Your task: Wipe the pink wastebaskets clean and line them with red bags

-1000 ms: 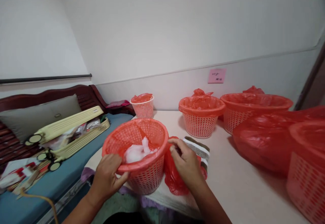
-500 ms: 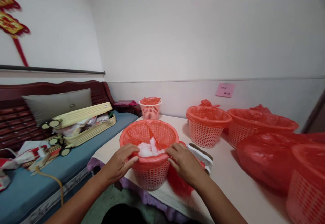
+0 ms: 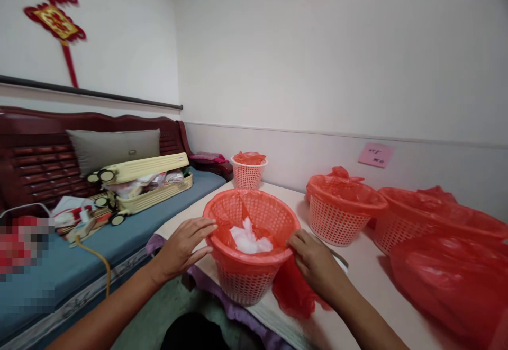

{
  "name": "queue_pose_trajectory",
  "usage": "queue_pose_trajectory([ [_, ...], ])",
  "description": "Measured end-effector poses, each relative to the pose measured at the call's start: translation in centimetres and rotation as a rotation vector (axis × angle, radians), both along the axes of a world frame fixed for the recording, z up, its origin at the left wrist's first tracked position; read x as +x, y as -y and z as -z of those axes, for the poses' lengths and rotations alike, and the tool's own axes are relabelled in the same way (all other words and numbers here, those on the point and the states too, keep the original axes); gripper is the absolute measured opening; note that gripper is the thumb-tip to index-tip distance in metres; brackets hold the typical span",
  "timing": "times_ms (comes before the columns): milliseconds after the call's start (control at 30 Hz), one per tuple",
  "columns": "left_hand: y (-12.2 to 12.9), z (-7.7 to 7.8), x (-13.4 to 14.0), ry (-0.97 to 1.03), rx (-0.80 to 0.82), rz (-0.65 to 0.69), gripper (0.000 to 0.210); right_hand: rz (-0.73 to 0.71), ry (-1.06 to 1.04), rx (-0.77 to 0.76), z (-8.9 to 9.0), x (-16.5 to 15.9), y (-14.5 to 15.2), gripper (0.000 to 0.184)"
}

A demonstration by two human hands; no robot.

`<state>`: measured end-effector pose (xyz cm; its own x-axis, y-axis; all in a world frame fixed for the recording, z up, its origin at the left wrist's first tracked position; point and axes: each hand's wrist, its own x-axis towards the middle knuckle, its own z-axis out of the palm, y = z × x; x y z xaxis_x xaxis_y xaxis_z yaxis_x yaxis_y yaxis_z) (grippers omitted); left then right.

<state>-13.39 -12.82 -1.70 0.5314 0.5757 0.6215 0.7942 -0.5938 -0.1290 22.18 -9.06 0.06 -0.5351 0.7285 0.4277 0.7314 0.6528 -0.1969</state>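
Observation:
A basket with white latticed sides stands near the table's front edge, lined with a red plastic bag folded over its rim. Inside lies a crumpled white thing, its kind unclear. My left hand is at the basket's left rim, fingers apart and stretched toward it, thumb below. At the right rim my right hand has its fingers closed on the edge of the bag. Loose red plastic lies on the table beside the basket, below my right hand, which partly covers a striped cloth.
More bag-lined baskets stand to the right and far right, and a smaller white one at the back. A puffed red bag fills the right side. An open cream suitcase lies on the blue bed.
The view has turned left, so the scene sits further right. My left hand has loosened from the rim and spread its fingers. My right hand has shifted along the rim, pinching the bag.

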Motion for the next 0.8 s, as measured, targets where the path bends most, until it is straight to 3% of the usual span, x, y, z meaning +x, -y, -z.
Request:
queue_pose_trajectory([
  [167, -1.3, -0.9, 1.2, -0.064, -0.066, 0.167, 0.028, -0.013, -0.014, -0.041, 0.0, 0.5, -0.5, 0.032],
  [333, -1.5, -0.7, 2.8, -0.005, -0.160, 0.281, 0.036, 0.050, -0.005, 0.078, -2.1, 0.2, 1.1, 0.040],
  [400, -1.4, -0.5, 3.3, 0.023, -0.202, 0.272, 0.038, -0.026, -0.012, 0.101, -3.2, -1.1, 2.5, 0.030],
  [467, -1.3, -0.4, 3.7, 0.030, -0.235, 0.259, 0.038, -0.156, 0.044, 0.032, -3.7, -2.9, 3.7, 0.030],
  [600, -1.0, -0.7, 4.0, 0.011, -0.269, 0.238, 0.042, -0.250, 0.199, -0.081, -2.8, -5.7, 3.9, 0.024],
  [800, -1.2, -1.3, 4.6, 0.049, -0.288, 0.195, 0.039, -0.327, 0.279, -0.036, -0.9, -5.8, 1.7, 0.033],
])
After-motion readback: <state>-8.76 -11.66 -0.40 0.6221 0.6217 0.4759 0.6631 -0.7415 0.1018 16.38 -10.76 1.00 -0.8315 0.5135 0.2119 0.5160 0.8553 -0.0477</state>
